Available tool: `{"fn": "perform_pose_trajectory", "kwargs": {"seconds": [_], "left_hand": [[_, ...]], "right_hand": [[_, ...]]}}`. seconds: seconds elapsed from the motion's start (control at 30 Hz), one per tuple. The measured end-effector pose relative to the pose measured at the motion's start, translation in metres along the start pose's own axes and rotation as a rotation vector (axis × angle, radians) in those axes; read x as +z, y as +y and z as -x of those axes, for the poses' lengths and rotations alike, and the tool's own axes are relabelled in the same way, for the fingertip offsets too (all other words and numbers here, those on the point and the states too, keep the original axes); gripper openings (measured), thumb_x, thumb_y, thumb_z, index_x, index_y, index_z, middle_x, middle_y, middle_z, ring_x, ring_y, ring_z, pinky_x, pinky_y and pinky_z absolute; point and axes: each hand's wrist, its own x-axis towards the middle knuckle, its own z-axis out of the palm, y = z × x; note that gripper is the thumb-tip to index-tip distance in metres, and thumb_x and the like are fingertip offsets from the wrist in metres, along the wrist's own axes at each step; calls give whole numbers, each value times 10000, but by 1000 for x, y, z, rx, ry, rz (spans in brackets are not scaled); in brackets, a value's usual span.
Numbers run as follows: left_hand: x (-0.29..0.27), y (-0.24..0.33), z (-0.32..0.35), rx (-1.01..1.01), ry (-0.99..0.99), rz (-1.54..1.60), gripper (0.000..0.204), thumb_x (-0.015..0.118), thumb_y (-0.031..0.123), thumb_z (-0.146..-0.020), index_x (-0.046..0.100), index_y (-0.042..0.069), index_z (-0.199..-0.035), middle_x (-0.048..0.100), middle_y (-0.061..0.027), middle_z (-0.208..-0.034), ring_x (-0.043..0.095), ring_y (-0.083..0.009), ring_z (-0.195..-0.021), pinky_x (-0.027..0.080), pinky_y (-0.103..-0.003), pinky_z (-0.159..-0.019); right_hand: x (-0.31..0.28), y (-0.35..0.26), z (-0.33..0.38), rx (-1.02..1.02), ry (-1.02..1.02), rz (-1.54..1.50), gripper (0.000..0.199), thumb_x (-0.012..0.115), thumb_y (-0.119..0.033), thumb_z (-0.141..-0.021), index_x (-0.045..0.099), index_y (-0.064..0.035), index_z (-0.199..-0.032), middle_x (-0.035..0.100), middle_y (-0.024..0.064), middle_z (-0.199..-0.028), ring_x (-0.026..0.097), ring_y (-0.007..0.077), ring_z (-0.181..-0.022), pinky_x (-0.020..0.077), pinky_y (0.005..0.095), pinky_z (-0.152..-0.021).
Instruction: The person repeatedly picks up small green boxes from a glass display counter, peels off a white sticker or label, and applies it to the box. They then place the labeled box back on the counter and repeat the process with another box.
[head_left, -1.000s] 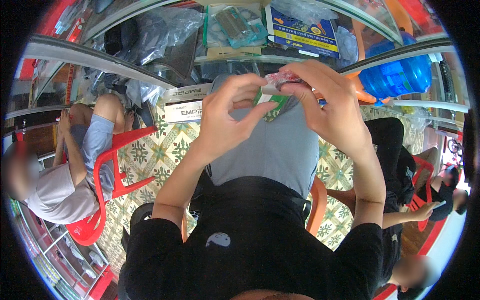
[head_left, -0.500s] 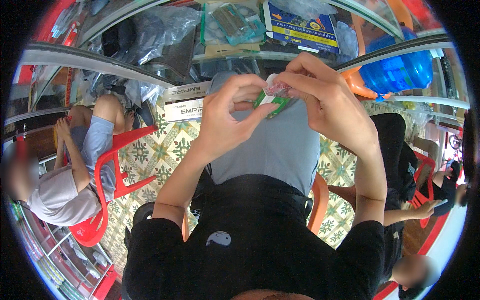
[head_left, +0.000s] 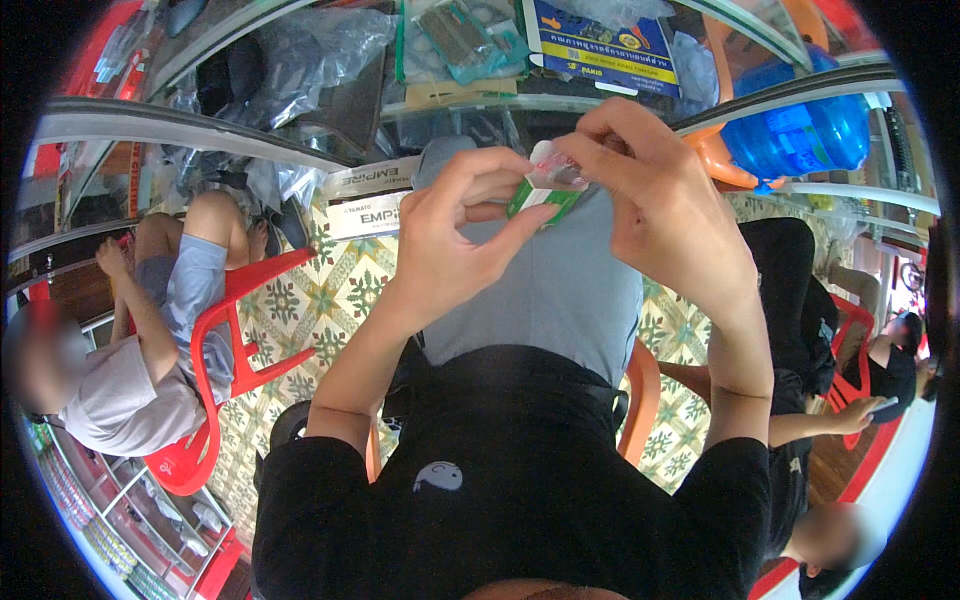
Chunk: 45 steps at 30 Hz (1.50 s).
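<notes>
Both raised mid-frame: left hand [head_left: 455, 245] pinching small green-and-white packet [head_left: 538, 190] between thumb and fingers, right hand [head_left: 665, 215] curled, gripping its top.

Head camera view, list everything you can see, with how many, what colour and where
Small packet: one, green and white, pinched between both hands, centre top.
Water jug: one, blue, upper right.
Plastic chair: one, red, left, with a seated person in grey on it.
Printed box: one, blue and yellow, top centre.
Tiled floor: patterned green and cream, below the hands.
Left hand: fingers closed on the packet.
Right hand: fingers closed on the packet.
</notes>
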Motion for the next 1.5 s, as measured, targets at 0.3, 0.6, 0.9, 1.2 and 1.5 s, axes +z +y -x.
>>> {"fn": "perform_pose_trajectory", "kwargs": {"seconds": [0.3,0.6,0.9,1.2,1.5], "left_hand": [[-2,2,-1,-18,9,13,404,841,11,-890,628,14,-1233,800,-134,-1118,780,-189,-1039,644,-308,-825],[2,1,1,27,-27,6,492,814,-97,-877,551,-20,-1285,767,-175,-1153,766,-208,-1055,653,-285,-827],[7,1,2,2,-10,49,498,810,-102,-877,546,-29,-1292,762,-186,-1161,761,-231,-1082,663,-303,-843],[8,3,3,-10,-9,51,452,814,-50,-893,582,-11,-1279,768,-172,-1182,765,-218,-1080,653,-320,-858],[5,4,1,-56,-81,239,541,759,-161,-884,486,-64,-1340,720,-234,-1234,731,-291,-1144,672,-381,-911]], "right_hand": [[11,9,1,-87,158,-194,383,716,168,-788,766,21,-1138,697,143,-1033,696,278,-911,564,366,-785],[20,9,3,84,199,-303,254,736,126,-850,804,3,-1062,711,104,-989,699,198,-866,540,287,-769],[33,11,8,38,351,-304,218,753,120,-796,800,-6,-968,727,114,-932,709,267,-803,562,345,-699],[18,17,8,-141,257,-136,271,761,162,-753,785,25,-986,728,122,-970,669,243,-871,545,330,-756],[25,16,9,-62,310,-231,257,742,152,-730,772,14,-945,735,132,-945,685,292,-841,565,362,-726]]}}
